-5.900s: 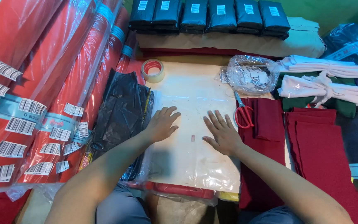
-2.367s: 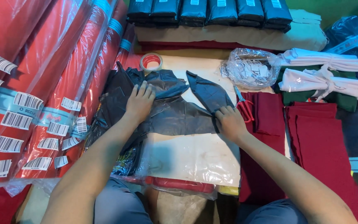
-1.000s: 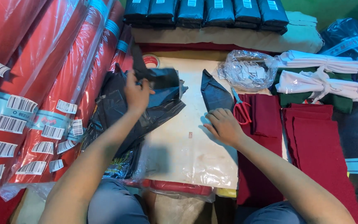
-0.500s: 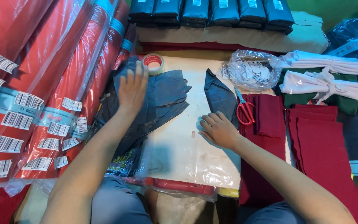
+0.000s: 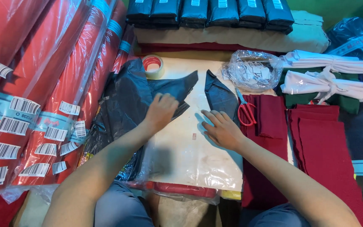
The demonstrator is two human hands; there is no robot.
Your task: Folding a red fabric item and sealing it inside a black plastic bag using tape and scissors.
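Both hands lie open, palms down: left hand on dark cloth, right hand on the board.

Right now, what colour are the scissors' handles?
Red handles on the scissors, lying right of the right hand; the head view shows them.

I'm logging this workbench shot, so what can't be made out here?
- Dark cloth, head view: the left hand covers its near edge.
- Scissors: blades partly tucked under a second dark piece.
- Clear bag: the slips inside are too small to tell.
- Red fabric rolls: cut off by the left edge.
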